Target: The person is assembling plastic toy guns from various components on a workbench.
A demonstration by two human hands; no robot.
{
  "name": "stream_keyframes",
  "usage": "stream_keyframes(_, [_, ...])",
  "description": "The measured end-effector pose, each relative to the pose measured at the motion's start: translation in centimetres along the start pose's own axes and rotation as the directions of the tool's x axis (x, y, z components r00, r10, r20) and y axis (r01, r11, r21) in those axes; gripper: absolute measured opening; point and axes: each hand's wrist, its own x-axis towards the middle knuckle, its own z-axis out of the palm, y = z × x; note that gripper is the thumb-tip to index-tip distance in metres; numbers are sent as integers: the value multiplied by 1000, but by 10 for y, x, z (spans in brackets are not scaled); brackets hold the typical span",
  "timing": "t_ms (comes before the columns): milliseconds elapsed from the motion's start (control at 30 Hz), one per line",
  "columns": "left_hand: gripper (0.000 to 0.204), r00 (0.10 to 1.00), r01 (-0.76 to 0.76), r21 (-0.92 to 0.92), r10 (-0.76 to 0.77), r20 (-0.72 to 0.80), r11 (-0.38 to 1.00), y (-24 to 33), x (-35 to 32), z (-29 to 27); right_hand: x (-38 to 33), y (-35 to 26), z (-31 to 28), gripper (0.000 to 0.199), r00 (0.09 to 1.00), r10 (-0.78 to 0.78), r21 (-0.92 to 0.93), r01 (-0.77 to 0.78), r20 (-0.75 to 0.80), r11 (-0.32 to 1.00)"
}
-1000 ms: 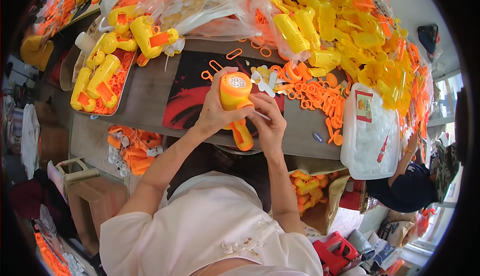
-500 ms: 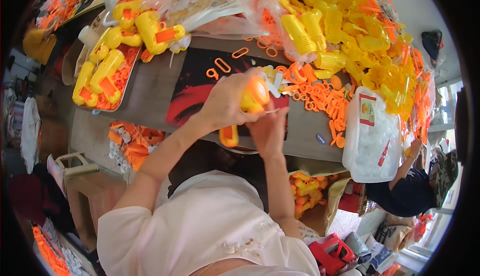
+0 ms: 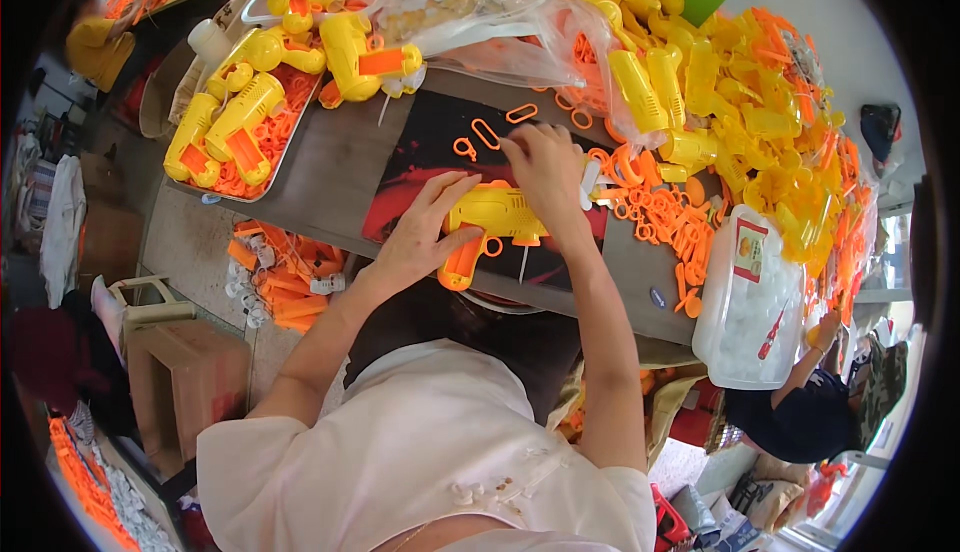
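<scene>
Head view looks down on a glossy yellow plastic toy gun (image 3: 490, 214) with an orange grip, lying flat on a dark red-and-black mat (image 3: 420, 152) on the grey-brown table (image 3: 320, 167). The left hand (image 3: 425, 232) grasps its rear and handle, fingers spread over the smooth shell. The right hand (image 3: 545, 172) presses down on the front end with fingers curled; its palm hides the muzzle. Thin orange loop parts (image 3: 655, 217) lie just beside the right hand, blurring into a heap of yellow shells (image 3: 760, 142).
</scene>
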Motion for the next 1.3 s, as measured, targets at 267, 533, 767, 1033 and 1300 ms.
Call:
stream_keyframes(267, [54,999,52,-115,-52,4,992,-5,3,-9,35,10,30,24,976,53,-11,-52,212,999])
stream_keyframes(533, [53,997,58,-229,-44,69,972,-3,28,15,-54,4,-53,13,990,75,429,-120,121,895])
stream_keyframes(767, [53,996,28,-184,-11,94,982,8,32,33,-73,-2,-46,13,996,88,285,-80,-13,955])
stream_keyframes(1033, [38,981,195,-403,-167,103,894,2,29,39,-77,-10,-37,9,992,109,158,-98,-59,983])
stream_keyframes(1300, [37,967,254,-389,-221,130,885,-3,24,10,-60,58,-57,11,954,160,-1,-166,-255,986])
